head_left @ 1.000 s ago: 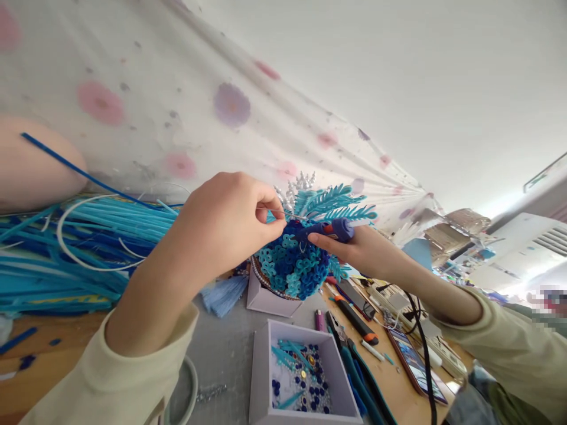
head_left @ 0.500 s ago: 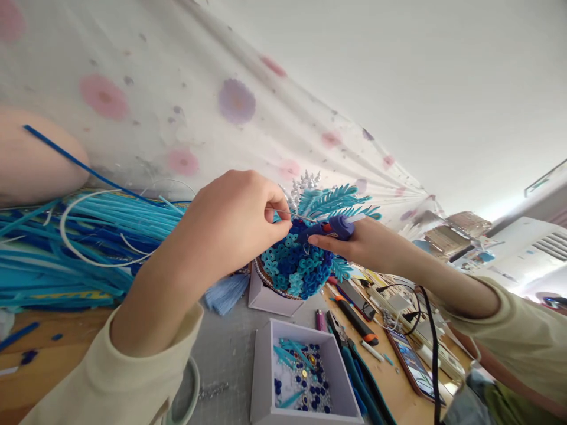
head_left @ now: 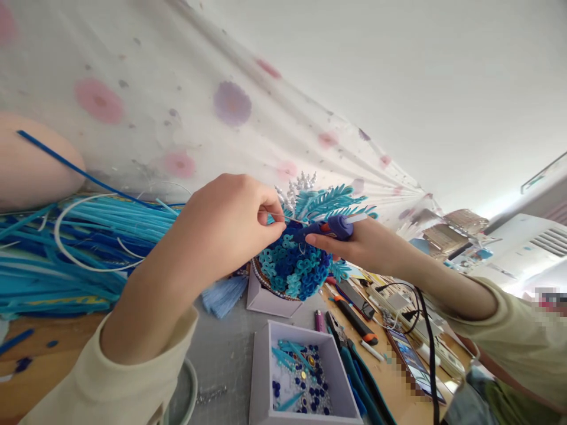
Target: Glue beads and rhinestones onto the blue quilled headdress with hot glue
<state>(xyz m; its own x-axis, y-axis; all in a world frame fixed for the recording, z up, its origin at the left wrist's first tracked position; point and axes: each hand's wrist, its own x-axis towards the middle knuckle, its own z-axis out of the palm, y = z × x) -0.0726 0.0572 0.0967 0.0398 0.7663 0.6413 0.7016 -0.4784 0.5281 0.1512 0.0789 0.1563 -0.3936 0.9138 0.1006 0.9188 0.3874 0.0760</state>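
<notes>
My right hand (head_left: 354,239) is wrapped round a blue hot glue gun (head_left: 328,229) with a pale glue stick at its back end. The gun's front lies over a headpiece (head_left: 295,265) covered in blue and turquoise curls, with turquoise fern-like sprays (head_left: 332,200) and a silvery beaded sprig (head_left: 299,189) behind. Thumb and fingers of my left hand (head_left: 241,218) pinch a thin wire or thread running toward the gun's front; its far end is hidden. The headpiece rests on or over a white box (head_left: 274,301), its edge trimmed with a beaded band.
A white tray (head_left: 261,378) of beads and turquoise pieces stands in front. Blue strips (head_left: 133,224) pile up at left beside a pale blue tassel (head_left: 225,295). Pliers (head_left: 354,366), an orange-black tool (head_left: 354,319), a phone (head_left: 414,360) and a black cable (head_left: 432,354) lie at right.
The whole view has shifted slightly. My left hand has drawn a little left, away from the glue gun, with more of the thin strand showing. My right hand keeps its hold.
</notes>
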